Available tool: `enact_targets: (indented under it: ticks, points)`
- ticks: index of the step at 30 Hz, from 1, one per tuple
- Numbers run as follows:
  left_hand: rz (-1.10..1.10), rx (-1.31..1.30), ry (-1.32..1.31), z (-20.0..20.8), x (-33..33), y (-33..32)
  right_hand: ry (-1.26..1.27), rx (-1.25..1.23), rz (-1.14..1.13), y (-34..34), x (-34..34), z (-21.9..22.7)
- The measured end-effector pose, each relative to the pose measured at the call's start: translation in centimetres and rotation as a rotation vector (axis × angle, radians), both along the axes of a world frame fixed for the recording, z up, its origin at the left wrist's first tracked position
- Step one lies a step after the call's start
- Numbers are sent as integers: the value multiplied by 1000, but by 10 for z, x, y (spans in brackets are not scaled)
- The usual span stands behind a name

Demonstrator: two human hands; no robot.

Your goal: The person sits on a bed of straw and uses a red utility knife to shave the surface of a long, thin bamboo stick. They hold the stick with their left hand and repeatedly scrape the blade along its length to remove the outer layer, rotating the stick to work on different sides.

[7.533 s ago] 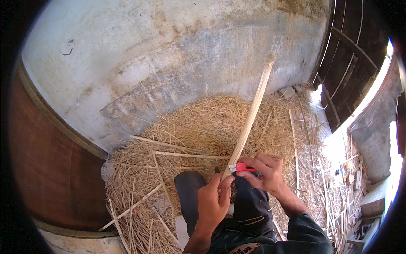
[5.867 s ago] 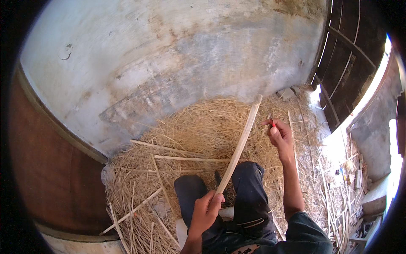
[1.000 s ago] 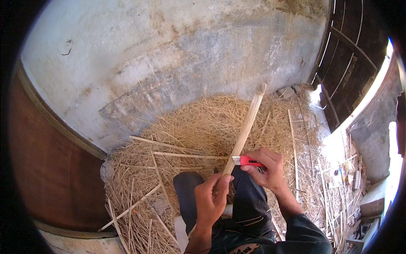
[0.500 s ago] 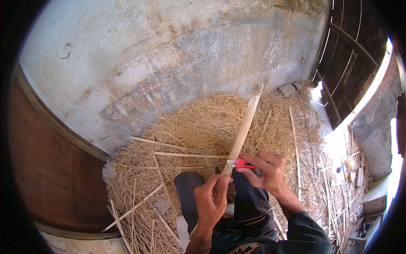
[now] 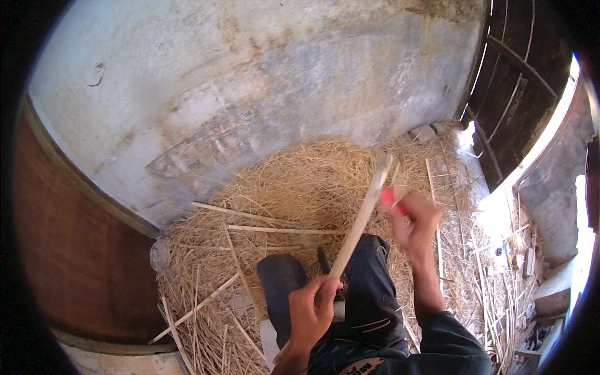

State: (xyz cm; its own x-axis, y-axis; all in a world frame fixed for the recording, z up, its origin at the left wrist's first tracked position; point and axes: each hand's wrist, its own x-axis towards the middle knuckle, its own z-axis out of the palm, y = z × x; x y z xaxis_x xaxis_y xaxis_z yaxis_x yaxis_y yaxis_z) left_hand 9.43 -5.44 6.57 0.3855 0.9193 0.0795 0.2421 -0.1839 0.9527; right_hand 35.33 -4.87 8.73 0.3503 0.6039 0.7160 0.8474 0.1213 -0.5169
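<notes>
On the straw-covered floor (image 5: 294,187), against the curved grey plaster wall (image 5: 250,81), I am sitting with my knees in dark trousers (image 5: 369,281) drawn up in front of me. My left hand (image 5: 310,307) is closing its grip around the near end of a long pale wooden strip (image 5: 362,219), fingers wrapped over it and thumb on top. The strip is running up and slightly to the right from that hand, passing over my right knee and ending above the straw, near the wall's foot. My right hand (image 5: 415,219) is sitting just beside the upper part of the strip, closing its grip on a small red-handled tool (image 5: 389,197); the hand is blurred, so I cannot tell whether the tool is touching the strip or standing just clear of it. Several loose pale sticks (image 5: 269,229) are lying across the straw to the left of the strip, well apart from both hands. A brown curved surface (image 5: 69,250) is bordering the straw on my left. On my right, a dark wooden slatted door (image 5: 519,87) is standing by a bright strip of daylight, with more sticks and scraps (image 5: 512,300) lying on the ground beneath it.
</notes>
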Motion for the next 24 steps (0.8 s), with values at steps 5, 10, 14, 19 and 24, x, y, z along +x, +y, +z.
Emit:
enact_targets:
  ticks: [5, 10, 14, 19, 24]
  points:
    - [18, -41, -16, -11, -8, -5, 91, -6, 67, 11, 11, 3]
    - [-69, -164, -85, -19, -16, 4, 313, 64, 195, 16, 12, -19]
    - [-121, -298, -134, -20, -19, 6, 919, -80, 561, 13, 15, -34]
    - [-113, -315, -154, -26, -17, 6, 1081, 11, 653, 8, 14, -38]
    - [-51, -181, -95, -25, -14, 5, 873, 173, 258, 9, 8, -26]
